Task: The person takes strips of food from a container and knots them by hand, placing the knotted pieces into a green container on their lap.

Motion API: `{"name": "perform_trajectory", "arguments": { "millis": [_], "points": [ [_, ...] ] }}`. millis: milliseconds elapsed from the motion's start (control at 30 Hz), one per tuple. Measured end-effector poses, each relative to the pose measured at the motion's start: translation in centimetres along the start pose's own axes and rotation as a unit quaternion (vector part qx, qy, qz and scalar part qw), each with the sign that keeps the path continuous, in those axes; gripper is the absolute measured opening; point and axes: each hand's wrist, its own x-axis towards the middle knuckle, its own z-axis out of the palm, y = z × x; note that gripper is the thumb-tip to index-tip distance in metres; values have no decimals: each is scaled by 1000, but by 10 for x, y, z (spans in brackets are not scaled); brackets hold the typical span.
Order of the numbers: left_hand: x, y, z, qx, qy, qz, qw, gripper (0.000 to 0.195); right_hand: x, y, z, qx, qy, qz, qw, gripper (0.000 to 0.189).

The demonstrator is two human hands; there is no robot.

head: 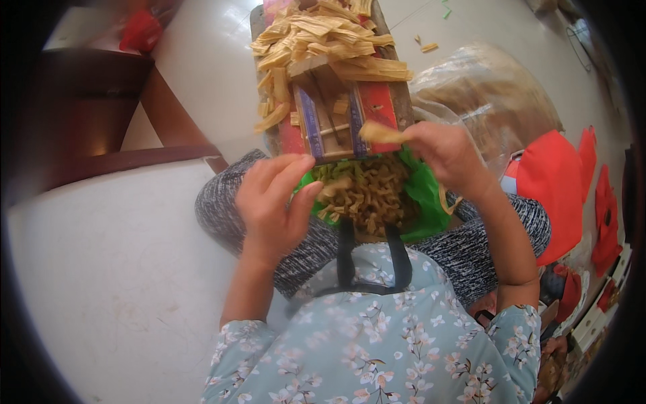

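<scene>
My right hand point(446, 154) pinches a pale yellow dried strip point(381, 134) by its end, above the near right corner of a wooden board. My left hand point(277, 202) holds its fingers apart near the board's front edge; a small blurred yellowish piece point(335, 188) is just right of its fingertips, apart from them. A red-painted board point(386, 108) carries a cardboard-like fixture point(328, 121) with purple strips and thin rods. Flat ribbed dried strips point(323, 38) are heaped at its far end. Below the front edge, a green plastic bag point(429, 202) holds many short twisted pieces point(376, 194).
A large clear plastic bag point(494, 91) of tan material lies on the floor at right, beside red fabric point(550, 192). A white surface point(116, 283) fills the left, near dark red wooden furniture point(96, 101). Small pieces point(429, 47) lie on the floor.
</scene>
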Motion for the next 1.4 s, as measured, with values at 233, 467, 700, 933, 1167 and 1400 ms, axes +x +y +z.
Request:
{"name": "perform_trajectory", "arguments": {
  "millis": [233, 467, 700, 933, 1167, 1400],
  "points": [
    [-14, 30, 23, -534, -256, -437, 677, 30, -3, -55, 12, -158, 30, -276, 948, 28],
    [-14, 49, 4, -729, -127, -324, 590, 25, -24, -39, 9, 36, 58, -112, 991, 22],
    [3, 57, 12, -495, -64, -88, 862, 21, -41, -81, -4, 374, -174, 156, 897, 10],
    [-6, 73, 29, 0, -130, 164, 978, 24, -46, -81, -11, 491, -204, 303, 791, 23],
    [-19, 70, 40, 71, -65, 231, 968, 16, -63, -73, 12, 655, -113, 373, 648, 11],
    [-19, 66, 45, 86, 49, 136, 986, 10, -59, -76, 8, 693, -117, 322, 634, 10]
  ]
}}
